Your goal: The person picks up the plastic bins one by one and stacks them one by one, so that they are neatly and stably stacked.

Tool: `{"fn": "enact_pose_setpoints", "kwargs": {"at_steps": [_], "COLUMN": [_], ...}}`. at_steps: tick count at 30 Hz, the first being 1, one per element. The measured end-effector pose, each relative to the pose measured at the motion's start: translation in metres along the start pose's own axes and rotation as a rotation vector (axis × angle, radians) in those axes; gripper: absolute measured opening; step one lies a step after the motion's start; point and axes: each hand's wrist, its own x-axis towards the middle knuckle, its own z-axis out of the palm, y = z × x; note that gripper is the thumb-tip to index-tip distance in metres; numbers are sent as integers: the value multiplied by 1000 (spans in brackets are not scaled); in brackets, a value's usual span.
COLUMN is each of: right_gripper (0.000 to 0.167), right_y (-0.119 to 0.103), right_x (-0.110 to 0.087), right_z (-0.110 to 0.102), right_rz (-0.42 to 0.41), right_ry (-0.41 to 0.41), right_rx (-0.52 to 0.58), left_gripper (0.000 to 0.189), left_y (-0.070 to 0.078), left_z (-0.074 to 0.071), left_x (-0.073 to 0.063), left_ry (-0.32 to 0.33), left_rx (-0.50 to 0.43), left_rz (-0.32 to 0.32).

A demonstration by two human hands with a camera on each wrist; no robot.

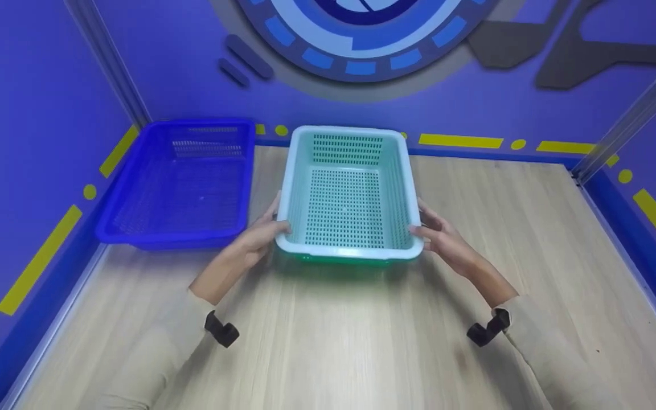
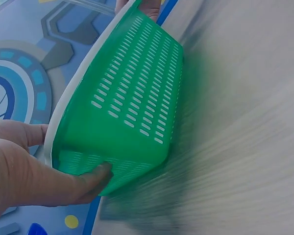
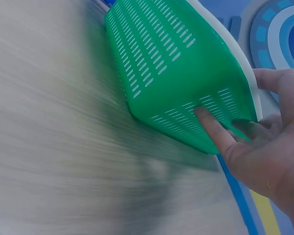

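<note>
Green basket point(image 1: 345, 199) betw. L fingers point(image 2: 94, 182) and R fingers point(image 3: 213, 128), both gripping its long sides at near end. Long axis runs fwd from fingers; neither set nearer. Blue basket point(image 1: 197, 196) beside L fingers. Base prob. off table point(image 1: 339, 336); blurred.

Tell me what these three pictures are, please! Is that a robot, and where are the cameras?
No robot here: those are a person's bare left hand and right hand. The big picture comes from a camera worn on the head, looking forward and down. The other two come from cameras worn one on each wrist, so they see the work close up from the side. The hands grip opposite sides of a white-rimmed green plastic basket, full of little slots and pale mint inside. To its left, a blue plastic basket stands on the wooden table.
</note>
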Motion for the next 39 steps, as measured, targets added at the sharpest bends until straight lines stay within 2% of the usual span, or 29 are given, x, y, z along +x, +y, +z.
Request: {"fn": "enact_pose_setpoints", "kwargs": {"at_steps": [4,9,13,16,20,23,31,35,39], "right_gripper": [81,78,80,79,71,69,63,59,58], "right_y": [0,-2,-6,-11,-20,-28,-45,-53,-64], "right_x": [-2,-6,-7,-7,-7,-7,-1,3,7], "right_z": [0,0,-1,-2,-5,-7,0,8,13], "right_rz": [-18,-86,-136,-159,-152,-132,-103,-94,-99], "right_ry": [-20,-42,-12,27,88,127,201,248,230], "right_rx": [-23,-150,-274,-320,-283,-242,-164,-152,-82], "left_gripper": [102,100,96,94,92,87,70,67,67], "left_y": [-3,-4,-2,-1,2,6,21,23,23], "left_z": [-2,-1,-2,-5,-10,-16,-39,-54,-64], "left_x": [-1,-5,-8,-13,-24,-33,-54,-66,-74], "left_ry": [6,-2,-20,-61,-132,-162,-183,-169,-173], "left_rx": [18,0,-1,-21,-50,-22,155,143,106], "left_rz": [14,9,19,26,27,39,96,119,141]}}
